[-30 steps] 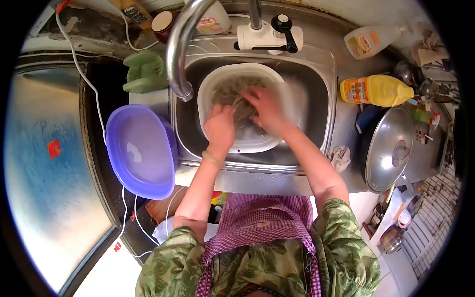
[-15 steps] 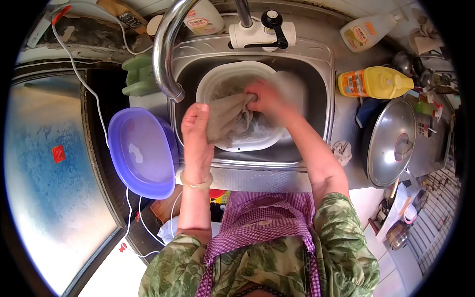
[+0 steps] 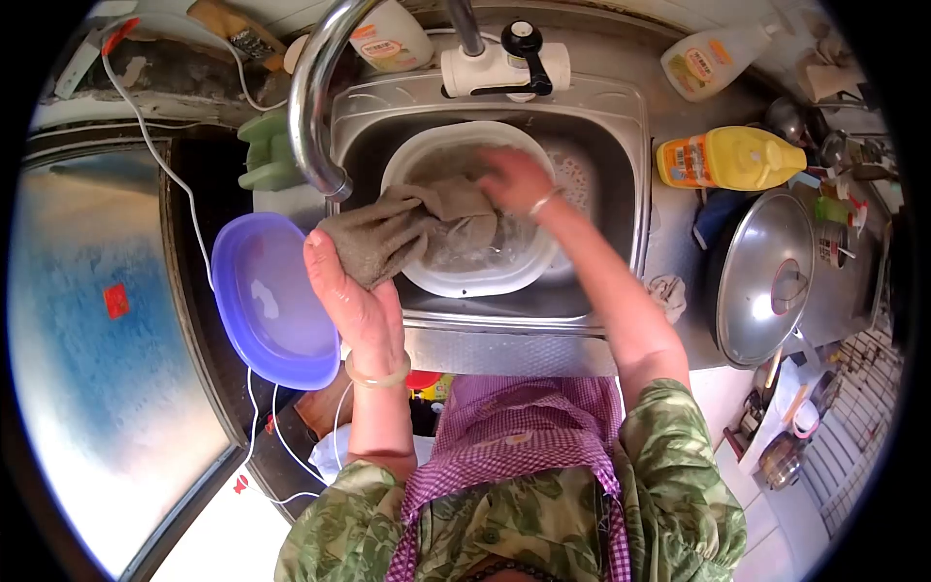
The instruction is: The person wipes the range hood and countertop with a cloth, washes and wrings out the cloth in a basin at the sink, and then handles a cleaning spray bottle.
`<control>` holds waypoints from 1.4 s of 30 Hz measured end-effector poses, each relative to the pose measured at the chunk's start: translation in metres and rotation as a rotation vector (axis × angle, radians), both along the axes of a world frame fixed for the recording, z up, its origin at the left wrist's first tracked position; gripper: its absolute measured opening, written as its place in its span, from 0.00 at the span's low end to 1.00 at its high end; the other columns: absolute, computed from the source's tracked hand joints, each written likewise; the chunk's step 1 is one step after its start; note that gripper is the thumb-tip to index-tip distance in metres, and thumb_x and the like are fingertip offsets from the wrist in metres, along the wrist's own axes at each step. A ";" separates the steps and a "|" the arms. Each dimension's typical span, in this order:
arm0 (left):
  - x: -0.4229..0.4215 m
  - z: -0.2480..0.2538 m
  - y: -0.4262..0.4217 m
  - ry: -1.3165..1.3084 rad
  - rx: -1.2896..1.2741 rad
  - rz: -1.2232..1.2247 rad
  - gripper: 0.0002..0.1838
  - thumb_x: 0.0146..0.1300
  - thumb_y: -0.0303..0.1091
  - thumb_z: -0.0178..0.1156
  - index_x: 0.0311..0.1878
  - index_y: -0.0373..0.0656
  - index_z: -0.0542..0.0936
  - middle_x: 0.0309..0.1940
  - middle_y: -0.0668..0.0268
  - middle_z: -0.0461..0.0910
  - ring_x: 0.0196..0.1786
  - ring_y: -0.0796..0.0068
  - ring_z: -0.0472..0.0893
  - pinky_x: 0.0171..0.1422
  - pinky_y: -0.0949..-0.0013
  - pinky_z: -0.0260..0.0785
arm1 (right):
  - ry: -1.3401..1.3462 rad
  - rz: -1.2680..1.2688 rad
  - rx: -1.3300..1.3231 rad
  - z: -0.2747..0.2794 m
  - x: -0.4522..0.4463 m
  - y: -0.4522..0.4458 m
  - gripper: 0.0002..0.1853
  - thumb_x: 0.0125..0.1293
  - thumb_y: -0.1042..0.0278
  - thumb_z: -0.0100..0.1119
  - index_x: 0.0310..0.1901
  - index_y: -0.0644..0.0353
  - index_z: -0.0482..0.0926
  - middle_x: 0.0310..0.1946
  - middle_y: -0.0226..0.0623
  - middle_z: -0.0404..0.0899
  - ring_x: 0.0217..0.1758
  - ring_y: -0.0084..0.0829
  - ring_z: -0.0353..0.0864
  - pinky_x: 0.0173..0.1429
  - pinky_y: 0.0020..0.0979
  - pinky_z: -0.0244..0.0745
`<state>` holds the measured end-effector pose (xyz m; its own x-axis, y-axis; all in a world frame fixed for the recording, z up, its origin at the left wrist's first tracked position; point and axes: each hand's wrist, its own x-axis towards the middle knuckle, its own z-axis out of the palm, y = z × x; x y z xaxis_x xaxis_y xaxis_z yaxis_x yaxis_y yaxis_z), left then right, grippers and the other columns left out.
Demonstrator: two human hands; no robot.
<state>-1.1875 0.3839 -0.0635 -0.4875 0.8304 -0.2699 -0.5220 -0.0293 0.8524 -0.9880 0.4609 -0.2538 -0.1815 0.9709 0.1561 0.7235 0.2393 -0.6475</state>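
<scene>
A wet grey-brown cloth (image 3: 378,233) stretches from my left hand (image 3: 357,308) into the white basin (image 3: 465,283). My left hand is at the basin's near left side with its thumb beside the cloth, gripping one end; its fingers are mostly hidden under the fabric. Over the right part of the basin, my right hand (image 3: 522,182) is close to the cloth's other end. Motion smears its fingers, so I cannot make out whether they touch the cloth. Murky water shows in the basin, which stands inside the metal sink (image 3: 616,242).
The curved faucet (image 3: 315,107) hangs over the sink's left edge. A purple tub (image 3: 276,301) holding water stands to the left. On the right are a yellow bottle (image 3: 732,159), a crumpled rag (image 3: 667,296) and a lidded pan (image 3: 766,276). A spray bottle (image 3: 713,63) stands behind.
My left hand has moved left and nearer to me, drawing the cloth over the basin's left rim. My right hand has shifted slightly, and its earlier closed hold on the cloth no longer shows clearly.
</scene>
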 end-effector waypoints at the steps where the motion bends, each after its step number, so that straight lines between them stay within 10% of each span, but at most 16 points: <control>1: 0.002 0.004 -0.002 0.003 -0.001 -0.001 0.14 0.74 0.43 0.53 0.51 0.41 0.73 0.49 0.61 0.77 0.55 0.64 0.77 0.63 0.59 0.70 | -0.096 0.033 -0.006 -0.009 -0.022 -0.008 0.21 0.61 0.59 0.64 0.55 0.55 0.80 0.45 0.44 0.82 0.43 0.44 0.83 0.56 0.41 0.77; 6: 0.006 0.051 -0.005 -0.008 0.010 0.142 0.12 0.72 0.40 0.55 0.48 0.42 0.74 0.46 0.63 0.78 0.51 0.68 0.79 0.60 0.60 0.72 | -0.141 0.302 -0.537 -0.118 -0.047 -0.016 0.26 0.60 0.56 0.64 0.58 0.57 0.73 0.47 0.46 0.81 0.48 0.49 0.82 0.58 0.44 0.76; 9: -0.027 0.046 -0.017 0.063 0.119 0.050 0.11 0.70 0.39 0.57 0.46 0.42 0.73 0.41 0.63 0.79 0.47 0.67 0.80 0.58 0.61 0.72 | 1.070 -0.068 -1.037 -0.107 -0.010 0.003 0.23 0.58 0.57 0.65 0.54 0.54 0.76 0.48 0.43 0.80 0.49 0.47 0.81 0.57 0.44 0.76; 14: -0.018 0.050 -0.026 -0.103 0.161 -0.092 0.10 0.69 0.38 0.58 0.40 0.43 0.70 0.38 0.62 0.78 0.45 0.67 0.79 0.55 0.62 0.72 | -0.093 0.327 -0.024 -0.057 -0.035 -0.004 0.22 0.60 0.58 0.61 0.56 0.51 0.77 0.47 0.40 0.81 0.48 0.39 0.82 0.57 0.39 0.76; 18: -0.031 0.065 -0.023 -0.128 0.176 -0.149 0.11 0.67 0.37 0.60 0.37 0.44 0.68 0.33 0.64 0.76 0.39 0.69 0.79 0.51 0.64 0.72 | -0.277 0.521 -0.307 -0.058 -0.062 -0.017 0.19 0.60 0.60 0.61 0.53 0.53 0.80 0.44 0.36 0.82 0.48 0.31 0.81 0.57 0.31 0.74; 20: -0.047 0.066 -0.021 -0.049 0.203 -0.253 0.10 0.66 0.36 0.59 0.37 0.45 0.68 0.32 0.65 0.76 0.37 0.70 0.78 0.50 0.64 0.72 | 0.676 0.232 -0.636 -0.113 -0.051 -0.024 0.17 0.61 0.60 0.61 0.50 0.56 0.81 0.42 0.34 0.82 0.47 0.28 0.81 0.56 0.30 0.73; 22: -0.051 0.059 -0.022 0.173 0.073 -0.279 0.08 0.63 0.30 0.63 0.37 0.44 0.72 0.31 0.70 0.75 0.36 0.79 0.75 0.47 0.74 0.68 | 1.022 0.009 -0.723 -0.122 -0.040 -0.018 0.16 0.62 0.61 0.60 0.48 0.60 0.81 0.41 0.32 0.83 0.45 0.25 0.80 0.54 0.29 0.73; 27: -0.032 -0.009 -0.010 0.932 -0.187 -0.309 0.08 0.60 0.26 0.67 0.29 0.40 0.76 0.26 0.75 0.73 0.33 0.87 0.68 0.39 0.79 0.62 | 0.677 0.059 -0.608 0.015 -0.010 0.032 0.18 0.62 0.61 0.61 0.49 0.63 0.76 0.41 0.36 0.83 0.44 0.31 0.81 0.53 0.32 0.73; 30: -0.018 -0.075 0.004 1.668 -0.361 -0.391 0.18 0.55 0.32 0.68 0.48 0.41 0.75 0.38 0.55 0.81 0.39 0.48 0.81 0.42 0.56 0.74 | 0.259 0.061 -0.399 0.000 -0.015 0.048 0.19 0.62 0.59 0.61 0.51 0.59 0.76 0.41 0.41 0.83 0.47 0.42 0.81 0.53 0.36 0.73; 36: 0.005 -0.214 0.032 1.992 -0.013 -0.682 0.43 0.52 0.37 0.70 0.70 0.39 0.63 0.56 0.52 0.72 0.63 0.50 0.70 0.70 0.53 0.60 | -0.373 0.078 -0.462 -0.075 -0.043 0.029 0.22 0.63 0.60 0.58 0.57 0.53 0.66 0.49 0.49 0.80 0.52 0.48 0.81 0.54 0.48 0.77; 39: -0.008 -0.257 0.022 1.849 -0.349 -1.126 0.46 0.54 0.41 0.69 0.74 0.41 0.58 0.64 0.52 0.68 0.70 0.51 0.64 0.78 0.52 0.47 | -0.463 0.110 -0.614 -0.086 -0.052 0.019 0.21 0.64 0.62 0.55 0.57 0.55 0.66 0.47 0.51 0.81 0.50 0.50 0.83 0.52 0.48 0.78; 42: -0.023 -0.323 0.001 2.135 -0.070 -0.808 0.51 0.51 0.41 0.72 0.75 0.43 0.54 0.67 0.54 0.66 0.72 0.52 0.63 0.79 0.49 0.45 | -0.430 0.157 -0.468 -0.122 -0.047 0.022 0.19 0.65 0.60 0.55 0.54 0.58 0.70 0.43 0.51 0.82 0.51 0.51 0.81 0.53 0.45 0.77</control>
